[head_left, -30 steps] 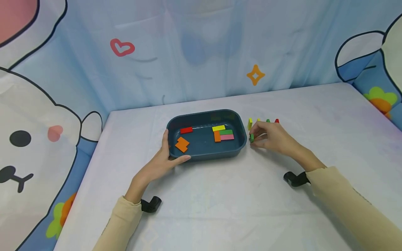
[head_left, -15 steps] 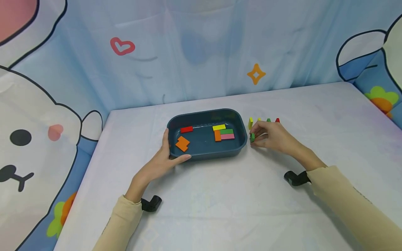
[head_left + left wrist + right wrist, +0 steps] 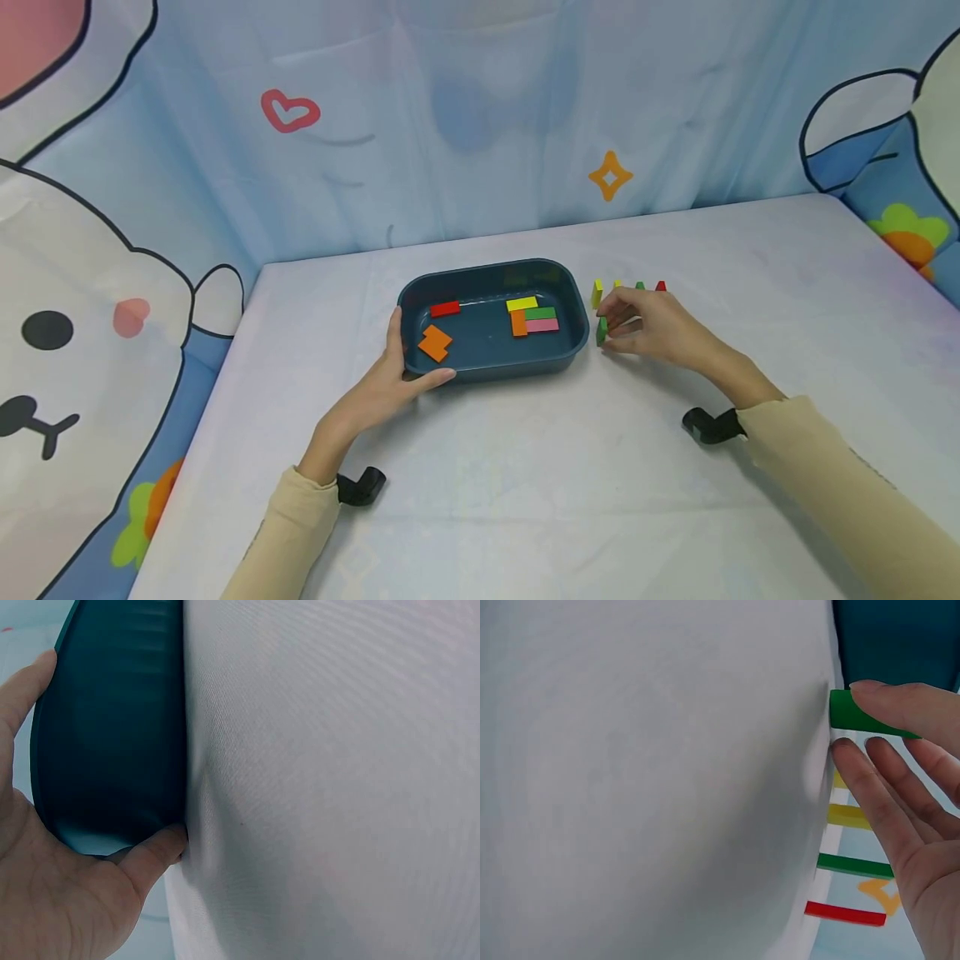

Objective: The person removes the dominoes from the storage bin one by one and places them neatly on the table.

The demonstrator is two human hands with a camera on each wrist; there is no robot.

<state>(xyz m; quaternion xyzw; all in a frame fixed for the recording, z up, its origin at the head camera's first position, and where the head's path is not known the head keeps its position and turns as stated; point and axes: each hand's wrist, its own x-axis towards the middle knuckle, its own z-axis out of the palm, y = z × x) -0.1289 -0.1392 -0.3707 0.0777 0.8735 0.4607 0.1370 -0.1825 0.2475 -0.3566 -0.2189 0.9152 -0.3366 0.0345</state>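
My left hand (image 3: 375, 379) holds the left end of a dark teal plastic tub (image 3: 502, 367), thumb along the front wall, fingers at the end wall. In the left wrist view the thumb touches the tub's (image 3: 112, 727) lower wall near the cloth. Just right of the tub, my right hand (image 3: 648, 329) pinches a green block (image 3: 602, 332) that stands upright on the table. The right wrist view shows the thumb over this green block (image 3: 847, 711); the opposing fingertip is hidden there. Nearby stand a yellow block (image 3: 597, 294), a second yellow block (image 3: 617, 284), a green block (image 3: 640, 286) and a red block (image 3: 661, 286).
Inside the tub lie a red block (image 3: 445, 309), orange blocks (image 3: 435, 343), a yellow block (image 3: 522, 304), a green block (image 3: 540, 314), a pink block (image 3: 542, 326) and another orange block (image 3: 519, 323). A white cloth (image 3: 525, 483) covers the table; a printed curtain (image 3: 480, 125) hangs behind.
More of the green block at my right fingertips shows now, as the fingers have shifted slightly on it. My left hand and the tub stay in place.
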